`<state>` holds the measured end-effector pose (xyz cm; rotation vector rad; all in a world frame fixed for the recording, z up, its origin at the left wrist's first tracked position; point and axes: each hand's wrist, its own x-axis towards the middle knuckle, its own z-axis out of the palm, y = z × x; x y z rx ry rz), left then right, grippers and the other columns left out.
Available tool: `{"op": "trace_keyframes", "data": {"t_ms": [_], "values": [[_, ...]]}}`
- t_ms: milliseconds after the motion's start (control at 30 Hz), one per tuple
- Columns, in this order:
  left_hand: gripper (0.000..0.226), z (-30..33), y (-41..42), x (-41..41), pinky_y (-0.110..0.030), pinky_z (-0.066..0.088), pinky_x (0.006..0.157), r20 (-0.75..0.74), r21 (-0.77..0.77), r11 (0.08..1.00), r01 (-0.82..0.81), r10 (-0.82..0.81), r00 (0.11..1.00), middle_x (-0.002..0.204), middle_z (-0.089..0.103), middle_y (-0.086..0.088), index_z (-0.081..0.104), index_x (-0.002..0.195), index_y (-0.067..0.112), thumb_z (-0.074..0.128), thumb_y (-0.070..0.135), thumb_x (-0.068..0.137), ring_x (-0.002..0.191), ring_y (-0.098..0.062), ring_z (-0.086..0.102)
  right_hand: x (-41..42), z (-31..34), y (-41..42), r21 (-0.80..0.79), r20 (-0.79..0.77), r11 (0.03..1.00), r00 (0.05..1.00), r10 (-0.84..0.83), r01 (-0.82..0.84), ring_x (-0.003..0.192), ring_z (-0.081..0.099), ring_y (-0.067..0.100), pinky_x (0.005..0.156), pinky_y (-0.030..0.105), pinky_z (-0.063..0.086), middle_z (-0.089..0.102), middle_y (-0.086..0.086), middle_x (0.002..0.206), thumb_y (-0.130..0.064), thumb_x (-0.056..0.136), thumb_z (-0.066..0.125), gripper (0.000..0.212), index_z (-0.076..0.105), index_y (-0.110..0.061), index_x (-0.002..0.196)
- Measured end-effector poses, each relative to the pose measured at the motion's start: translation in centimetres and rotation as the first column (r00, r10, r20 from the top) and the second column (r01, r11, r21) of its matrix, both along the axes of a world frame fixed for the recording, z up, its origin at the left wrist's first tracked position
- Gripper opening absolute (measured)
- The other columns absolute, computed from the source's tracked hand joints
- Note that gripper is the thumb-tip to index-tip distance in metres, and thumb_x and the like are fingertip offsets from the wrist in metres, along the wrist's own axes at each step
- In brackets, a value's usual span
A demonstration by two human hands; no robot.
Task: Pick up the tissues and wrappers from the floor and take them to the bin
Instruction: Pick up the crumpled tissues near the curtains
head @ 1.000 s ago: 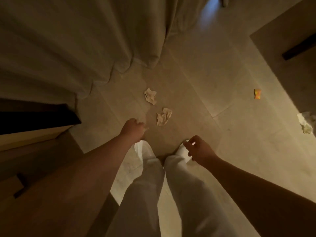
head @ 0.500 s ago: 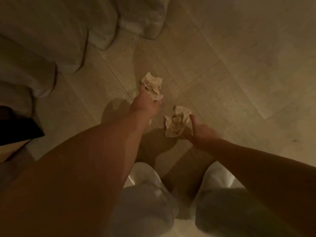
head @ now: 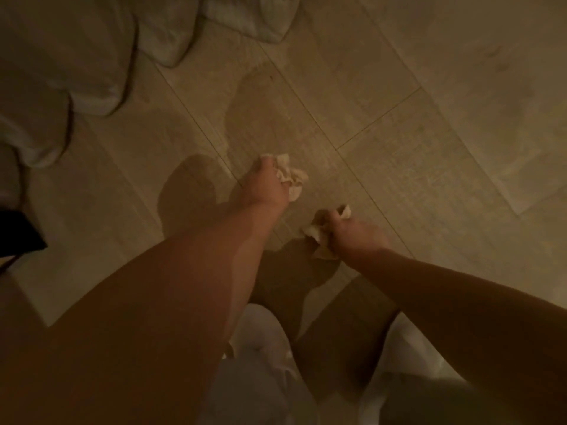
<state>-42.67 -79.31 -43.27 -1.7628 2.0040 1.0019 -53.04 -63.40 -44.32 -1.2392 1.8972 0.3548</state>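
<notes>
My left hand (head: 264,189) is closed around a crumpled pale tissue (head: 291,177), which sticks out past the fingers just above the tiled floor. To its right and nearer to me, my right hand (head: 352,233) grips a second crumpled tissue (head: 319,233); bits of it show on both sides of the fist. Both arms reach down from the bottom of the head view. No bin is in view.
Curtain folds (head: 92,72) hang along the upper left and rest on the floor. A dark furniture edge (head: 18,234) juts in at the left. My white shoes (head: 260,332) and trouser legs fill the bottom centre. Bare floor tiles (head: 429,118) spread to the right.
I have bent lower. Both hands, which were just touching the tissues half a second ago, have closed around them, and the tissues are now bunched in the fists.
</notes>
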Motion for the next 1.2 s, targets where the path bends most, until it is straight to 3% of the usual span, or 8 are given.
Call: {"op": "trace_keyframes", "data": {"t_ms": [133, 267, 533, 700, 867, 967, 1067, 1200], "values": [[0.056, 1.4, 2.4, 1.5, -0.035, 0.041, 0.104, 0.078, 0.093, 0.996, -0.007, -0.001, 0.997, 0.147, 0.053, -0.011, 0.046, 0.148, 0.015, 0.063, 0.032, 0.097, 0.136, -0.031, 0.049, 0.4, 0.9, 0.1, 0.039, -0.003, 0.994, 0.995, -0.097, 0.097, 0.077, 0.063, 0.022, 0.057, 0.035, 0.053, 0.059, 0.005, 0.091, -0.024, 0.101, 0.045, 0.042, 0.039, -0.017, 0.142], [0.057, 4.7, 3.8, 2.5, -0.036, 0.042, 0.103, 0.125, 0.190, 0.980, -0.060, 0.036, 0.992, 0.145, 0.055, -0.014, 0.053, 0.143, 0.011, 0.062, 0.039, 0.095, 0.133, -0.033, 0.051, -0.4, 4.8, 1.0, 0.009, 0.061, 0.959, 0.957, -0.283, 0.283, 0.079, 0.056, 0.022, 0.062, 0.033, 0.046, 0.064, 0.006, 0.099, -0.033, 0.100, 0.048, 0.028, 0.053, -0.014, 0.120], [0.053, 26.0, 7.7, 2.3, -0.037, 0.058, 0.085, 0.055, 0.313, 0.949, -0.036, 0.020, 0.998, 0.106, 0.075, -0.012, 0.073, 0.113, 0.010, 0.064, 0.051, 0.080, 0.099, -0.030, 0.072, -1.7, 26.4, 6.2, 0.068, 0.146, 0.855, 0.843, -0.518, 0.514, 0.101, 0.063, 0.036, 0.070, 0.032, 0.039, 0.065, 0.017, 0.104, -0.040, 0.100, 0.046, 0.039, 0.062, -0.006, 0.109], [0.037, 44.6, 10.8, 1.6, -0.026, 0.042, 0.069, 0.013, 0.343, 0.939, 0.038, -0.045, 0.999, 0.092, 0.071, -0.007, 0.073, 0.109, 0.007, 0.065, 0.038, 0.089, 0.079, -0.024, 0.066, -0.4, 43.8, 10.1, 0.071, 0.188, 0.607, 0.587, -0.788, 0.792, 0.095, 0.067, 0.038, 0.076, 0.039, 0.052, 0.072, 0.016, 0.103, -0.043, 0.095, 0.049, 0.033, 0.062, -0.013, 0.091], [0.036, 59.3, 13.0, 1.1, -0.029, 0.051, 0.073, -0.036, 0.371, 0.923, 0.106, -0.100, 0.994, 0.096, 0.075, -0.008, 0.074, 0.108, 0.009, 0.065, 0.036, 0.087, 0.085, -0.025, 0.070, 1.1, 58.3, 12.7, 0.026, 0.224, 0.362, 0.347, -0.911, 0.932, 0.088, 0.069, 0.042, 0.077, 0.051, 0.058, 0.073, 0.021, 0.097, -0.040, 0.091, 0.051, 0.041, 0.067, -0.003, 0.094], [0.037, 63.4, 13.8, -0.1, -0.031, 0.054, 0.075, -0.072, 0.403, 0.905, 0.133, -0.113, 0.991, 0.094, 0.072, -0.007, 0.073, 0.111, 0.009, 0.067, 0.037, 0.087, 0.080, -0.024, 0.069, 1.0, 62.9, 13.7, -0.063, 0.254, 0.204, 0.213, -0.943, 0.977, 0.083, 0.066, 0.040, 0.074, 0.049, 0.056, 0.069, 0.021, 0.088, -0.038, 0.091, 0.052, 0.036, 0.062, -0.004, 0.083], [0.045, 65.7, 14.3, -1.8, -0.025, 0.048, 0.063, -0.102, 0.412, 0.907, 0.089, -0.051, 0.993, 0.086, 0.066, -0.003, 0.069, 0.120, 0.008, 0.071, 0.039, 0.087, 0.061, -0.013, 0.058, 0.8, 65.9, 15.0, -0.145, 0.266, 0.094, 0.130, -0.955, 0.985, 0.077, 0.062, 0.035, 0.069, 0.043, 0.050, 0.064, 0.016, 0.078, -0.027, 0.089, 0.053, 0.025, 0.057, -0.007, 0.076], [0.049, 69.0, 16.0, -3.9, -0.028, 0.044, 0.065, -0.119, 0.430, 0.899, 0.079, -0.030, 0.992, 0.072, 0.058, -0.002, 0.063, 0.127, 0.004, 0.068, 0.036, 0.090, 0.063, -0.017, 0.056, 0.4, 68.9, 18.5, -0.210, 0.322, -0.103, -0.031, -0.946, 0.972, 0.063, 0.056, 0.028, 0.066, 0.052, 0.055, 0.059, 0.010, 0.068, -0.018, 0.083, 0.054, 0.015, 0.057, -0.006, 0.074]]}}
